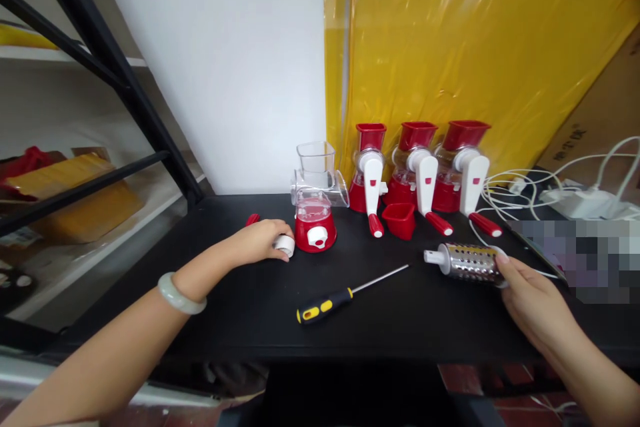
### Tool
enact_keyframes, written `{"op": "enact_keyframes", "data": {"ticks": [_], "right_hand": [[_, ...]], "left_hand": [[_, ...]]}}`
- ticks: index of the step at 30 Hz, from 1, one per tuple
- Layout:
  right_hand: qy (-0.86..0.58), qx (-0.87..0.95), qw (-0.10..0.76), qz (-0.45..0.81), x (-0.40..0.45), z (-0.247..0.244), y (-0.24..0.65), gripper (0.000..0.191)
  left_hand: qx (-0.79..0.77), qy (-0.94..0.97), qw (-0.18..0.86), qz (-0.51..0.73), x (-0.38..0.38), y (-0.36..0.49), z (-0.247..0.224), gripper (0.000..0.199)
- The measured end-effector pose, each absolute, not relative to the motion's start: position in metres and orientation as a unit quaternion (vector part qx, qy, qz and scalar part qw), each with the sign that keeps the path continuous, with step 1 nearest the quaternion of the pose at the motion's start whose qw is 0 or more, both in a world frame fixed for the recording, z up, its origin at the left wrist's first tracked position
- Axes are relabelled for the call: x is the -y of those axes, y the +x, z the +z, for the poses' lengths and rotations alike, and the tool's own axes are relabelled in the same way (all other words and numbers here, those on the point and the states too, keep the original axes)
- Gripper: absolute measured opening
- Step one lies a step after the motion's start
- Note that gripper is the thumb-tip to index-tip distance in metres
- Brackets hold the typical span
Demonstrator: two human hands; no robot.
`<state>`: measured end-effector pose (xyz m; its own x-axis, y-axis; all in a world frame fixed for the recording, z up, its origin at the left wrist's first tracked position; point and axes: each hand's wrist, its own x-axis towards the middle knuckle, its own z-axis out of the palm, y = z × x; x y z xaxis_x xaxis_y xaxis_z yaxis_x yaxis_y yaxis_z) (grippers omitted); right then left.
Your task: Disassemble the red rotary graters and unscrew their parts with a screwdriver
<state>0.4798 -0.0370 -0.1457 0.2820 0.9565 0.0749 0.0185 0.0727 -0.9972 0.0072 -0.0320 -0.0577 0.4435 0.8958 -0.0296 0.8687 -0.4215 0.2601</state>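
Observation:
My left hand (265, 240) is closed on a white crank handle (285, 246), mostly hidden under the fingers; its red grip (253, 219) shows behind them. Just right of it stands a grater body (316, 214) with a clear top and red base. My right hand (525, 290) grips the right end of a perforated metal drum (471, 263), whose white shaft points left. Between the hands a screwdriver (325, 305) with a black and yellow handle lies on the black table (240, 327). A red hopper piece (400, 219) sits behind it.
Three red and white graters with cranks (371, 180) stand along the back against a yellow-wrapped panel (450, 34). White cables and a power strip (590, 204) lie at the right, beside a flat dark device (537, 250). A black frame (145, 134) and shelves are at the left.

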Motion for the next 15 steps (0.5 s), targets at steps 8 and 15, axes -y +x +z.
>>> {"op": "enact_keyframes", "data": {"ticks": [8,15], "right_hand": [[-0.495,0.445,0.586,0.462,0.022,-0.14,0.474,0.02],[-0.501,0.417,0.621,0.436,0.01,-0.146,0.473,0.022]], "left_hand": [[-0.538,0.83,0.133,0.057,0.04,0.006,-0.053,0.04],[-0.564,0.807,0.132,0.115,0.048,0.0,-0.043,0.055]]}}
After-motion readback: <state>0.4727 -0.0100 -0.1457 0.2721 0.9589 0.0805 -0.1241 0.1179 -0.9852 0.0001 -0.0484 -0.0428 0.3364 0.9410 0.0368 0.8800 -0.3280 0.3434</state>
